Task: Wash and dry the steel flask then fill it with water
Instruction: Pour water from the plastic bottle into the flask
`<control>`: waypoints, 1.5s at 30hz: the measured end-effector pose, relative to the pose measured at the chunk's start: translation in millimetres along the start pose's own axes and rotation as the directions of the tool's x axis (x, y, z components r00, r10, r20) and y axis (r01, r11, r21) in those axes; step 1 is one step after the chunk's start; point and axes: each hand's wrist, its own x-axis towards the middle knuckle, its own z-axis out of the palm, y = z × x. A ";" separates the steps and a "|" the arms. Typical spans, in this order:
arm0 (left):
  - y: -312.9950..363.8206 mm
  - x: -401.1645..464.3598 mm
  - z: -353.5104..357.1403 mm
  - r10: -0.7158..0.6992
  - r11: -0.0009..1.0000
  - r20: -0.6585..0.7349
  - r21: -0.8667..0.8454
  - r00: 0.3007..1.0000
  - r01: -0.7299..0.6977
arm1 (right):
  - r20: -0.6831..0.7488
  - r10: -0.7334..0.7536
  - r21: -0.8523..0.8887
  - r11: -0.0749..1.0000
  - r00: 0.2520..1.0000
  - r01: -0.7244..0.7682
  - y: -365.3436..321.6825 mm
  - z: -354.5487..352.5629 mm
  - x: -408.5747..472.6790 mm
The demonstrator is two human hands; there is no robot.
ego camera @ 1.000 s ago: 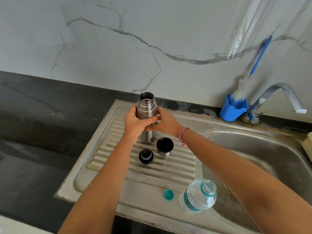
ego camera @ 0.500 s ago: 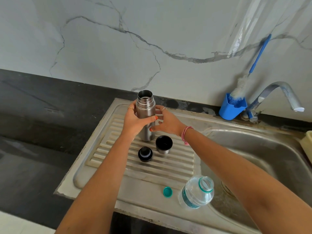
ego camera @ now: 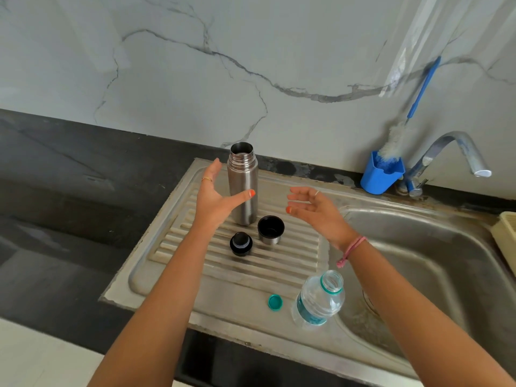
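The steel flask [ego camera: 242, 182] stands upright and uncapped on the ribbed drainboard [ego camera: 195, 275] of the sink. My left hand [ego camera: 215, 196] is open just left of it, thumb reaching in front of the flask body without gripping. My right hand [ego camera: 315, 210] is open to the right, apart from the flask. The flask's steel cup lid [ego camera: 270, 229] sits mouth-up in front of the flask, and the black stopper [ego camera: 241, 243] lies beside it. An open plastic water bottle [ego camera: 318, 300] stands near the front, with its teal cap [ego camera: 275, 302] next to it.
The sink basin [ego camera: 435, 263] lies to the right under a steel tap [ego camera: 452, 155]. A blue holder [ego camera: 381, 174] with a bottle brush [ego camera: 410, 115] stands at the back. A cream rack [ego camera: 506, 238] shows at the right edge. Dark counter [ego camera: 69, 208] spreads left.
Both hands let go of the flask and spread apart to either side. The flask now stands free on the drainboard.
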 end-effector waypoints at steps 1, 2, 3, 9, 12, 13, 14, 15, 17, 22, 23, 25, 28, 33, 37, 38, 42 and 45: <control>0.9 -7.3 -1.0 0.013 1.000 -0.012 -0.005 1.000 -0.013 | -0.026 0.000 0.029 1.000 1.000 0.001 1.9 -3.7 -9.4; 1.9 -15.3 -1.7 0.029 1.000 -0.029 -0.010 0.999 -0.029 | -0.051 0.000 0.057 0.998 0.999 0.003 4.0 -7.5 -19.3; 2.6 -23.3 -2.3 0.048 0.999 -0.049 -0.013 0.998 -0.049 | -0.073 -0.003 0.083 0.997 0.997 0.009 6.5 -11.3 -29.0; 1.0 -70.1 -0.8 0.200 0.979 -0.078 0.057 0.977 -0.196 | -0.161 0.022 0.190 0.982 0.987 0.009 28.6 -26.8 -85.2; -12.7 -90.4 2.8 0.258 0.954 0.052 0.145 0.965 -0.263 | -0.185 0.051 0.250 0.968 0.981 -0.003 45.0 -27.6 -110.8; -18.9 -96.1 4.0 0.262 0.943 0.105 0.183 0.959 -0.277 | -0.198 0.064 0.273 0.962 0.978 -0.008 49.4 -27.7 -118.3; -24.9 -102.6 5.8 0.256 0.933 0.162 0.216 0.953 -0.288 | -0.210 0.076 0.288 0.958 0.975 -0.013 53.7 -28.3 -126.4; -31.3 -107.7 7.5 0.239 0.925 0.222 0.245 0.945 -0.291 | -0.219 0.086 0.297 0.955 0.972 -0.018 57.8 -28.7 -133.1; -42.7 -118.3 11.4 0.157 0.910 0.341 0.315 0.927 -0.270 | -0.219 0.104 0.296 0.954 0.970 -0.036 65.5 -28.9 -147.1; -61.1 -137.7 19.6 -0.041 0.809 0.491 0.527 0.870 -0.259 | -0.116 0.109 0.171 0.981 0.987 -0.088 79.4 -29.4 -170.7; -63.0 -140.6 21.2 -0.062 0.792 0.514 0.547 0.855 -0.272 | -0.056 0.108 0.126 0.987 0.992 -0.101 80.5 -29.8 -173.8; -66.2 -144.3 25.6 -0.096 0.750 0.554 0.586 0.827 -0.306 | 0.098 0.102 0.037 0.994 0.990 -0.106 78.9 -29.0 -178.6; -71.3 -148.5 34.6 -0.129 0.663 0.595 0.647 0.793 -0.377 | 0.263 0.077 -0.068 0.996 0.962 -0.061 74.3 -18.9 -181.1; -84.2 -151.6 47.5 -0.151 0.583 0.615 0.688 0.774 -0.432 | 0.183 0.013 -0.054 0.999 0.983 -0.003 70.6 5.3 -178.2; -87.3 -153.2 50.5 -0.165 0.656 0.589 0.664 0.791 -0.358 | 0.057 0.006 -0.070 0.998 0.998 -0.002 66.9 14.4 -173.8; -86.2 -153.2 50.3 -0.164 0.677 0.579 0.655 0.799 -0.336 | 0.033 0.014 -0.072 0.997 0.999 -0.012 66.9 14.3 -173.0; -61.5 -149.0 49.3 -0.057 0.836 0.449 0.510 0.892 -0.203 | -0.026 0.028 -0.060 0.998 0.999 -0.030 67.8 12.9 -171.3; -23.8 -141.7 48.5 -0.049 0.985 0.249 0.170 0.967 0.006 | -0.076 0.024 -0.001 1.000 0.997 -0.024 67.2 10.8 -170.5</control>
